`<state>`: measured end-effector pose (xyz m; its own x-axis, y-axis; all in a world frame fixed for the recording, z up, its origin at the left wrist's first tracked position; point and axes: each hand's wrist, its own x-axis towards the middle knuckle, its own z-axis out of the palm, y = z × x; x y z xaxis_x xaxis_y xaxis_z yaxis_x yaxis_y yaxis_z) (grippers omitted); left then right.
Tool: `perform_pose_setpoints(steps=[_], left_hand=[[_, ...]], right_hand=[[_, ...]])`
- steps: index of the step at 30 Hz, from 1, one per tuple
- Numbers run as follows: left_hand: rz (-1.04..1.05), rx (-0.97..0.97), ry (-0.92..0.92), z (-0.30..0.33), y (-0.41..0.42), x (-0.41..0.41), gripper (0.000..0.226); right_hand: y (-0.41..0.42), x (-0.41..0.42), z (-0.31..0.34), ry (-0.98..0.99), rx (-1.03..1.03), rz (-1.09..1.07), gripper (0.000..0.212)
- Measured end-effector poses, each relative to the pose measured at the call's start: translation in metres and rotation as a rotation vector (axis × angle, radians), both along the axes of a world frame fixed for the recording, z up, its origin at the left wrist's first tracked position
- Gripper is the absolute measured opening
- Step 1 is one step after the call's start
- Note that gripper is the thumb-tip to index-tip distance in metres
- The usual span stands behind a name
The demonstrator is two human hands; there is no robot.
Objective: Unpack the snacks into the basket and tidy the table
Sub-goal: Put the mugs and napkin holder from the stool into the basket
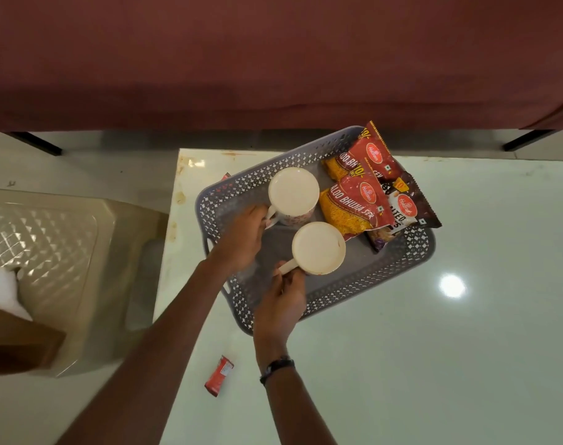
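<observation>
Grey perforated basket [224, 200]: red snack packets [360, 207] inside; hands pinch 2 cream mug handles.

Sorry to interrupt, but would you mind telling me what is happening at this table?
A person is holding two white mugs over a grey basket, each by its handle: the left hand has the far mug, the right hand the near mug. Snack packets already lie in the basket. A small red packet lies on the table.
</observation>
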<state>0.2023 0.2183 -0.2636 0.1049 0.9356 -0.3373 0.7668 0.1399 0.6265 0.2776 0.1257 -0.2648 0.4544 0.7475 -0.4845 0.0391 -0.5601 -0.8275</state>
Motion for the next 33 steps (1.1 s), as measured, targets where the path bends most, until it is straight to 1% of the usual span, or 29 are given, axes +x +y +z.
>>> perform_pose_setpoints(steps=[2, 5, 8, 11, 15, 19, 24, 27, 31, 33], left_hand=[[0.072, 0.063, -0.011, 0.004, -0.008, 0.001, 0.027], [0.261, 0.192, -0.090, 0.022, -0.035, -0.002, 0.033], [0.465, 0.303, -0.201, 0.046, -0.076, -0.010, 0.028], [0.672, 0.321, -0.285, 0.069, -0.117, -0.023, 0.021], [0.884, 0.327, -0.342, 0.093, -0.163, -0.058, 0.021], [1.101, 0.382, -0.295, 0.108, -0.203, -0.112, 0.022], [1.404, 0.472, -0.214, 0.105, -0.239, -0.180, 0.026], [1.458, 0.437, -0.181, 0.090, -0.250, -0.206, 0.038], [1.443, 0.320, -0.262, 0.075, -0.253, -0.226, 0.051], [1.418, 0.261, -0.299, 0.069, -0.253, -0.233, 0.055]], right_hand=[[0.000, 0.006, 0.006, 0.018, -0.013, 0.003, 0.021], [-0.008, 0.015, 0.018, -0.021, -0.059, 0.006, 0.029], [-0.025, 0.022, 0.033, -0.085, -0.049, 0.006, 0.035], [-0.042, 0.013, 0.053, -0.086, 0.034, 0.087, 0.035], [-0.055, -0.034, 0.081, -0.035, 0.188, 0.317, 0.031], [-0.068, -0.103, 0.102, 0.014, 0.338, 0.590, 0.031], [-0.084, -0.182, 0.095, -0.003, 0.411, 0.992, 0.031], [-0.091, -0.215, 0.079, -0.066, 0.420, 1.181, 0.031], [-0.093, -0.244, 0.063, -0.173, 0.404, 1.368, 0.034], [-0.093, -0.255, 0.057, -0.189, 0.362, 1.442, 0.033]])
